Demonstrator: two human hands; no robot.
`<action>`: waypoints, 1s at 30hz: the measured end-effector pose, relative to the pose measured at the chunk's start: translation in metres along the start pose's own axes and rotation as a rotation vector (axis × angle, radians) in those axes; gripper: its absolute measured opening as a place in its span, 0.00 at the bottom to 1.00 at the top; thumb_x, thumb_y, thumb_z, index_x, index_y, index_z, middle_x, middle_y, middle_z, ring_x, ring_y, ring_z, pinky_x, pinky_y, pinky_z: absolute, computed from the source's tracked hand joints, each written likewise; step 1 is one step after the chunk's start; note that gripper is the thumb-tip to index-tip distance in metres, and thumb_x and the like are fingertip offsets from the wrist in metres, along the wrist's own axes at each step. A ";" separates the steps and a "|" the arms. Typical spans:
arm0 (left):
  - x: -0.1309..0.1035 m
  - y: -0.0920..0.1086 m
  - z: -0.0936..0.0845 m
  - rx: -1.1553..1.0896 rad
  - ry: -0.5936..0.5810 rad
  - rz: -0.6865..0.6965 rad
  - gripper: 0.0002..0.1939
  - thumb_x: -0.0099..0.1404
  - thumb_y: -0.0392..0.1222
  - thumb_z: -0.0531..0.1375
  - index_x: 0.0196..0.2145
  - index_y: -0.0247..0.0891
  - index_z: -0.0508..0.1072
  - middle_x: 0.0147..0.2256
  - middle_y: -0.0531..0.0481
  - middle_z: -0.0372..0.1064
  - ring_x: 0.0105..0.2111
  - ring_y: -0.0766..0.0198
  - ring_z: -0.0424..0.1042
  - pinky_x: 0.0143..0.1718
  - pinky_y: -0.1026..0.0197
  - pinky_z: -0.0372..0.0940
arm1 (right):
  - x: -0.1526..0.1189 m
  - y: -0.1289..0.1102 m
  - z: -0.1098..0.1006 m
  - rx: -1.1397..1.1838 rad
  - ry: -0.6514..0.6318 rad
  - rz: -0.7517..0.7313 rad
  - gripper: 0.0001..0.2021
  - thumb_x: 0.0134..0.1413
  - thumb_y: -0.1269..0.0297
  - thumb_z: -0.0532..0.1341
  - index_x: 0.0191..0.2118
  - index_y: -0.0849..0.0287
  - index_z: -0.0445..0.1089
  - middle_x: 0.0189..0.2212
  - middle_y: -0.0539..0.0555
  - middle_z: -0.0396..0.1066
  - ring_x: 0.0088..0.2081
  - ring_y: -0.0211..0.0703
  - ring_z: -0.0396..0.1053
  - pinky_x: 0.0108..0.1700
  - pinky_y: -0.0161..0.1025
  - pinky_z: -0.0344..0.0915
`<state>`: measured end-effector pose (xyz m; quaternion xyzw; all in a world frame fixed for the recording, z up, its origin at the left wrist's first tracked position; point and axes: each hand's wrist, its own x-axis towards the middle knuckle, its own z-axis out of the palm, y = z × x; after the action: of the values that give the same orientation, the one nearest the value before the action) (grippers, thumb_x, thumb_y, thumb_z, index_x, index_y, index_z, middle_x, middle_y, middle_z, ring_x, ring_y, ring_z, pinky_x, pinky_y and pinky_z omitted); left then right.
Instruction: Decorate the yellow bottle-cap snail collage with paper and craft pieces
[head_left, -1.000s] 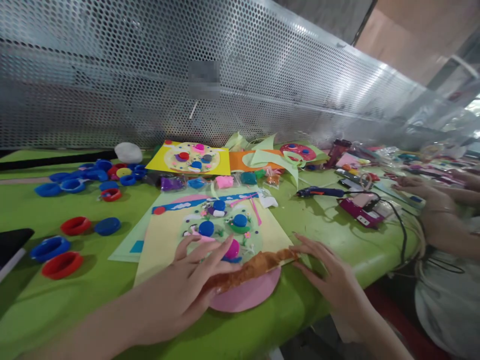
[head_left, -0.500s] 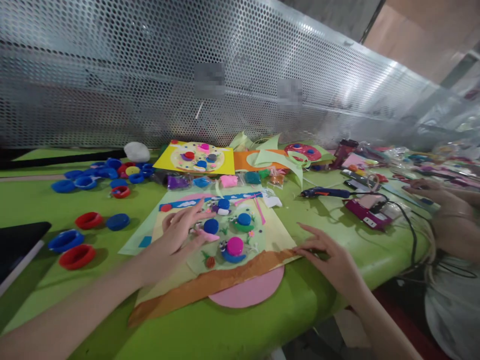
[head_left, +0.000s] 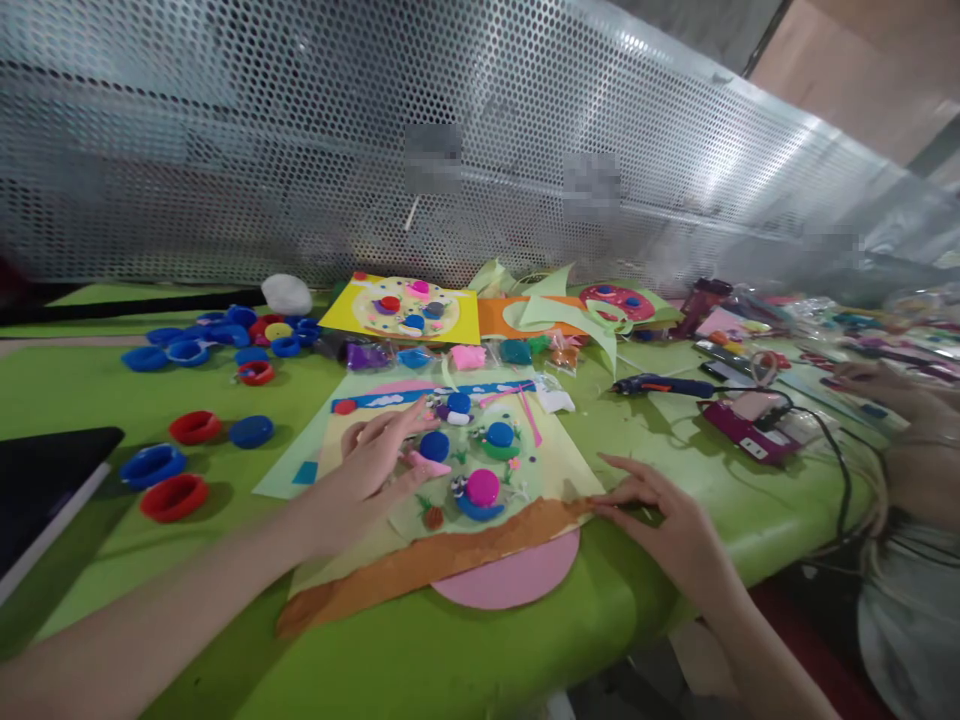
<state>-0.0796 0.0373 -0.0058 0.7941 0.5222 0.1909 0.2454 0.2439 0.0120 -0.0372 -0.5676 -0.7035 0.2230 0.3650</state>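
Note:
A pale yellow sheet collage [head_left: 345,545] lies flat before me, decorated with blue and pink bottle caps made into snail-like figures. Along its lower edge runs a crinkled brown strip [head_left: 420,555]. My left hand [head_left: 379,460] rests over the sheet's left half, fingers stretched out beside a blue cap [head_left: 434,446] and a pink piece [head_left: 429,462] at that cap's base. At the strip's right end, my right hand [head_left: 660,505] pinches its tip between thumb and finger, the other fingers extended. A pink rounded sheet [head_left: 517,572] shows from under the collage.
Red and blue plastic rings [head_left: 174,497] lie left, near a dark tablet-like object [head_left: 52,500]. Behind are bagged clay packets [head_left: 469,357] and a yellow card [head_left: 341,315]. A glue gun [head_left: 664,386] with cables lies right, near another person's arm [head_left: 892,395]. A perforated metal panel [head_left: 300,150] stands behind.
The view has shifted slightly, so the table things appear a little farther right. Both hands keep nearly the same places on the collage.

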 end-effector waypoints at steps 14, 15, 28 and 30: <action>0.001 -0.004 -0.001 0.014 -0.083 0.073 0.32 0.69 0.54 0.42 0.63 0.41 0.33 0.49 0.47 0.69 0.62 0.54 0.39 0.57 0.43 0.33 | 0.009 0.004 -0.019 0.040 0.142 0.116 0.27 0.48 0.53 0.63 0.53 0.59 0.63 0.29 0.54 0.75 0.34 0.47 0.73 0.34 0.39 0.70; 0.002 -0.005 -0.001 0.021 -0.095 0.077 0.32 0.69 0.54 0.42 0.63 0.40 0.33 0.50 0.46 0.69 0.62 0.54 0.40 0.57 0.43 0.33 | 0.009 -0.005 -0.014 0.012 0.156 0.055 0.22 0.49 0.55 0.62 0.50 0.58 0.67 0.29 0.54 0.75 0.36 0.48 0.73 0.36 0.40 0.70; 0.000 -0.009 0.001 0.030 -0.084 0.145 0.36 0.67 0.57 0.44 0.63 0.33 0.36 0.48 0.45 0.70 0.62 0.52 0.37 0.57 0.44 0.34 | -0.013 -0.063 0.057 -0.309 -0.012 -0.781 0.18 0.57 0.74 0.55 0.54 0.63 0.61 0.43 0.60 0.71 0.45 0.46 0.67 0.45 0.46 0.66; 0.000 -0.009 0.002 0.043 -0.070 0.147 0.37 0.67 0.58 0.45 0.63 0.33 0.36 0.48 0.45 0.70 0.62 0.52 0.37 0.57 0.44 0.33 | -0.013 -0.063 0.053 -0.363 -0.043 -0.849 0.19 0.56 0.76 0.54 0.54 0.65 0.61 0.43 0.61 0.71 0.45 0.46 0.67 0.45 0.46 0.66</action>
<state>-0.0853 0.0404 -0.0128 0.8417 0.4575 0.1692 0.2315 0.1647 -0.0114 -0.0283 -0.2793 -0.9088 -0.0612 0.3038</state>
